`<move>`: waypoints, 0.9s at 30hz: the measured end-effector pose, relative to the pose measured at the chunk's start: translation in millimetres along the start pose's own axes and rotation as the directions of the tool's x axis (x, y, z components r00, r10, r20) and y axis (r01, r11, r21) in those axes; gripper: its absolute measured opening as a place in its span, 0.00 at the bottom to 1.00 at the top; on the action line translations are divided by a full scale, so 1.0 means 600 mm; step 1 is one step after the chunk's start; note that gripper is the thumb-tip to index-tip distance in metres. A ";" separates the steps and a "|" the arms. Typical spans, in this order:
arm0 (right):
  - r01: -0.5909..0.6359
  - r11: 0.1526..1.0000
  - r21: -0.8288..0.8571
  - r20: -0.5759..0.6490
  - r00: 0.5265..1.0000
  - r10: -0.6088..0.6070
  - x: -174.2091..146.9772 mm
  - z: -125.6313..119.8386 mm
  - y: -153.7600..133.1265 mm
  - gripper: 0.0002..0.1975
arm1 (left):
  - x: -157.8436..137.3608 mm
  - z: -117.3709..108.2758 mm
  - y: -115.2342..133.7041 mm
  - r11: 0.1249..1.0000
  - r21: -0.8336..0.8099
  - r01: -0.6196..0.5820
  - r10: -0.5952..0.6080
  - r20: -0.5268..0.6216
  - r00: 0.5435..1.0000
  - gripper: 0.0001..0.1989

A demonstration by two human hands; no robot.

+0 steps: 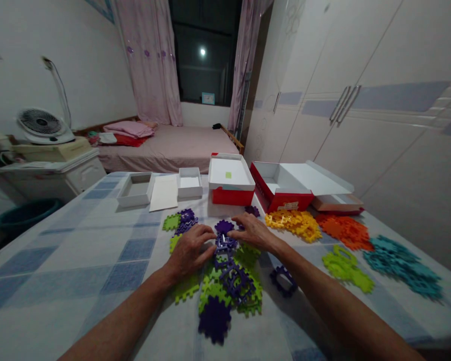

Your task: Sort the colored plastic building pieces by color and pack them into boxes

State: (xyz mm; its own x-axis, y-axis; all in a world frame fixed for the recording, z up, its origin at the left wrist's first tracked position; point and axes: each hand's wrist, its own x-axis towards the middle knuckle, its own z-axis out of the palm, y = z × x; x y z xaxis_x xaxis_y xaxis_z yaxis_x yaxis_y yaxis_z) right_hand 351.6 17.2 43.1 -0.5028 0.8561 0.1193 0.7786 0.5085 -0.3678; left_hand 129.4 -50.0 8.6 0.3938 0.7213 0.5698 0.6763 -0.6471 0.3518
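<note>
purple and green toothed pieces [214, 290] lie in front of the white-topped red box [233, 196]; the left hand [193, 246] and right hand [254, 232] bend over those nearest it, whether gripping any i cannot tell.

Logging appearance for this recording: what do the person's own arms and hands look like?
Both the left hand and right hand are ungloved. The left forearm and right forearm are bare, with no sleeve, watch or bracelet in view; no rings can be made out.
</note>
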 end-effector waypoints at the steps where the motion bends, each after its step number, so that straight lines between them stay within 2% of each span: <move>1: 0.000 1.000 -0.024 0.054 0.999 0.001 -0.001 0.004 -0.011 0.26 | 0.000 0.001 0.004 1.000 -0.008 -0.015 0.015 0.042 0.999 0.10; 4: -0.038 0.999 -0.030 0.146 0.988 0.042 0.004 0.012 -0.033 0.27 | 0.001 0.004 0.009 1.000 -0.009 -0.013 0.014 0.143 0.990 0.15; 8: -0.106 0.994 0.030 0.194 0.976 0.099 0.010 0.024 -0.043 0.22 | 0.002 0.002 0.011 0.998 -0.041 0.042 -0.033 0.199 0.979 0.16; 13: -0.055 0.998 0.039 0.080 0.995 0.052 0.006 0.031 -0.040 0.12 | 0.004 0.001 0.016 0.991 -0.062 0.114 -0.095 0.247 0.964 0.15; 16: -0.104 0.983 0.153 0.035 0.994 0.100 0.015 0.012 -0.025 0.08 | 0.004 0.003 0.017 0.981 -0.103 0.166 -0.140 0.223 0.965 0.15; 18: -0.153 0.966 0.210 0.007 0.988 0.155 0.025 -0.008 -0.010 0.09 | 0.004 0.005 0.016 0.971 -0.144 0.189 -0.157 0.207 0.966 0.14; 20: -0.193 0.970 0.147 -0.068 0.976 0.205 0.031 -0.027 0.005 0.11 | 0.005 0.005 0.015 0.961 -0.181 0.208 -0.172 0.196 0.965 0.15; 22: -0.241 0.970 0.014 -0.187 0.953 0.239 0.030 -0.039 0.013 0.16 | 0.005 0.005 0.015 0.951 -0.207 0.229 -0.193 0.183 0.964 0.15; 24: -0.247 0.965 -0.090 -0.272 0.938 0.215 0.021 -0.042 0.011 0.21 | 0.006 0.005 0.014 0.936 -0.233 0.264 -0.227 0.172 0.959 0.15; 25: -0.214 0.971 -0.106 -0.259 0.949 0.181 0.015 -0.039 0.005 0.22 | 0.006 0.005 0.013 0.927 -0.249 0.281 -0.246 0.164 0.955 0.14; 27: -0.083 0.993 -0.086 -0.113 0.991 0.073 0.002 -0.029 -0.012 0.20 | 0.005 0.007 0.010 0.907 -0.286 0.309 -0.283 0.130 0.950 0.14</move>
State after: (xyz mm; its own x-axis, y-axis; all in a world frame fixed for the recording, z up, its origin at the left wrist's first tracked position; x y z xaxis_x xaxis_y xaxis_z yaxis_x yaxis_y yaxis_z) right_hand 351.8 15.8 61.9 -0.3987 0.8960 0.1955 0.8471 0.4415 -0.2957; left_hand 137.2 -50.7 9.5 0.2639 0.9007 0.3450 0.5570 -0.4343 0.7079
